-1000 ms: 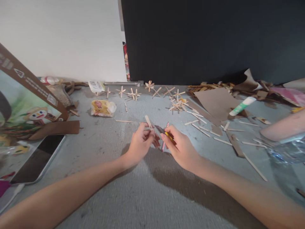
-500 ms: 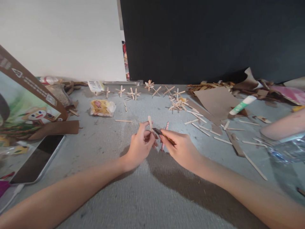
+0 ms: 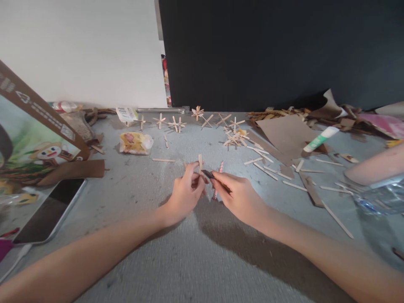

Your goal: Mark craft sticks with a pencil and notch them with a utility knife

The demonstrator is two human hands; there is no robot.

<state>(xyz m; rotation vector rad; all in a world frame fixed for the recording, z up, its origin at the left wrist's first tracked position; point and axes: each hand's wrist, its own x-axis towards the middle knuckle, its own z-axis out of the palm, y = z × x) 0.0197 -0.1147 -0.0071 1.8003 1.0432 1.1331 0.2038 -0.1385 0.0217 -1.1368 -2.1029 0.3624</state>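
Observation:
Near the middle of the head view, my left hand [image 3: 187, 192] pinches a small wooden craft stick [image 3: 200, 161] that points upward from the fingertips. My right hand [image 3: 240, 194] is closed around a dark utility knife [image 3: 207, 173], its tip against or very close to the stick; I cannot tell whether they touch. Most of the knife's handle is hidden in my palm. Beneath, between the two hands, lies a pink-and-white striped stick [image 3: 221, 167] on the grey surface. A single craft stick [image 3: 163, 160] rests flat to the left of my hands.
Several crossed-stick pieces [image 3: 207, 121] stand along the back. Loose sticks [image 3: 266, 171], cardboard [image 3: 285, 134] and a glue stick [image 3: 321, 139] lie to the right, by another person's arm [image 3: 377, 166]. At left are a phone [image 3: 50, 211], a printed bag [image 3: 41, 130] and a snack packet [image 3: 135, 143].
The stick in my left hand has turned slightly more upright and its tip sits a little to the right. My right hand and the knife have shifted barely to the left.

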